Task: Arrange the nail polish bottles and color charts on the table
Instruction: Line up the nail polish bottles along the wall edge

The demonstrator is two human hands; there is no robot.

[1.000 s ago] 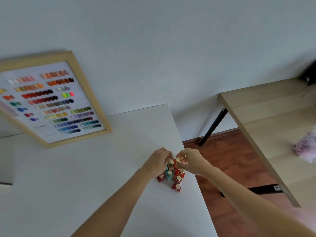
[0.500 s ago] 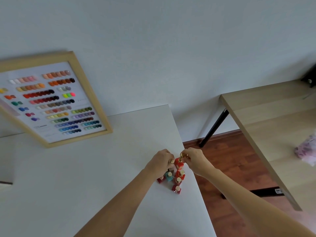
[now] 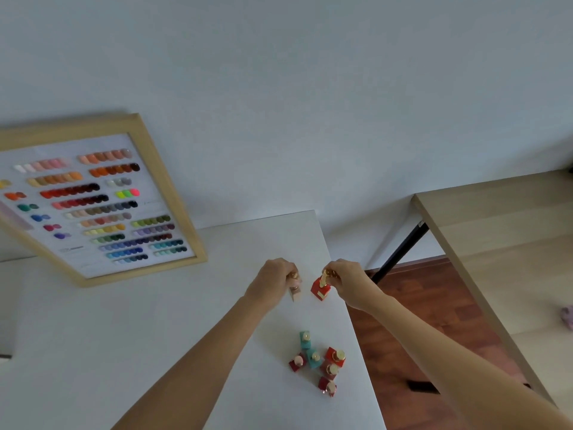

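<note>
My left hand (image 3: 274, 282) grips a pale pink square bottle (image 3: 295, 290). My right hand (image 3: 347, 279) pinches a red square bottle (image 3: 321, 290) by its gold cap.

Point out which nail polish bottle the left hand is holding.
The pale pink bottle, held by its cap in the left hand. It is the only pale one; the right hand holds a red bottle.

We see soft, even daylight, faint shadows, wide-angle bending at the edges, and slight overall blur.
</note>
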